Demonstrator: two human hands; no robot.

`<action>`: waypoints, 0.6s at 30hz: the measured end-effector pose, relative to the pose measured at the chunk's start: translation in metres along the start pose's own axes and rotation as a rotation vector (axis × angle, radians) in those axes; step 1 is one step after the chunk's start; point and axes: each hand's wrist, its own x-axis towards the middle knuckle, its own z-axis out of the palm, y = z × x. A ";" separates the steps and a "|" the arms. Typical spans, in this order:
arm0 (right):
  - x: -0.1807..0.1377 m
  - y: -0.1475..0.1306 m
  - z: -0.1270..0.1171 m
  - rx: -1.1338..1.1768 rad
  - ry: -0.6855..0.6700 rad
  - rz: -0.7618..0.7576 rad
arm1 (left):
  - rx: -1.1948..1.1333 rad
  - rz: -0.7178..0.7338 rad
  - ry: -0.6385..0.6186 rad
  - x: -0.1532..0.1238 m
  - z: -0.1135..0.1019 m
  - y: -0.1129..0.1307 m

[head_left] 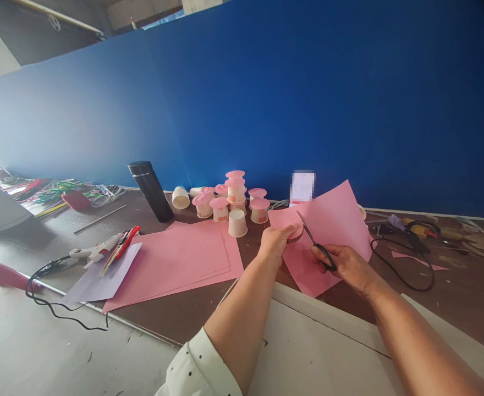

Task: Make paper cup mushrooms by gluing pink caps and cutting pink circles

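Note:
My left hand [275,242] grips a pink paper sheet [335,220] near its left side, thumb on top. A small round pink piece shows under the thumb, and I cannot tell whether it is joined to the sheet. My right hand [347,267] is closed around the black handles of a pair of scissors [328,256]. The blades point up and left over the sheet, close to my left thumb, slightly apart. Beyond my left hand stands a plain white paper cup [237,224]. Behind it are several paper cups with round pink paper tops [259,204], some stacked.
Left of my hands lie pink sheets [176,256] and a lilac sheet [114,275] bearing a red utility knife [122,245]. A glue gun [95,248] with a black cable lies beside them. A black flask [150,191] stands near the blue partition [267,99]. Cables and paper scraps [419,260] lie right.

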 end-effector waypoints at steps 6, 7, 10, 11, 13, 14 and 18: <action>0.000 0.001 0.002 0.022 0.028 0.001 | -0.018 -0.013 -0.023 0.002 -0.001 -0.001; 0.000 0.002 0.002 0.024 0.023 0.004 | -0.020 -0.012 -0.023 0.002 -0.001 -0.002; 0.001 0.003 0.001 0.025 0.013 0.016 | -0.011 -0.010 -0.009 0.004 -0.002 -0.002; 0.001 0.004 0.001 0.025 0.013 0.019 | -0.004 -0.010 -0.005 0.004 -0.002 -0.002; 0.001 0.003 0.001 0.026 0.014 0.018 | 0.005 -0.010 -0.004 0.003 -0.001 -0.002; 0.001 0.003 0.001 0.029 0.014 0.015 | 0.004 -0.008 -0.004 0.003 -0.001 -0.001; -0.001 0.000 0.001 0.032 0.017 0.006 | -0.006 -0.011 -0.007 0.002 -0.001 -0.001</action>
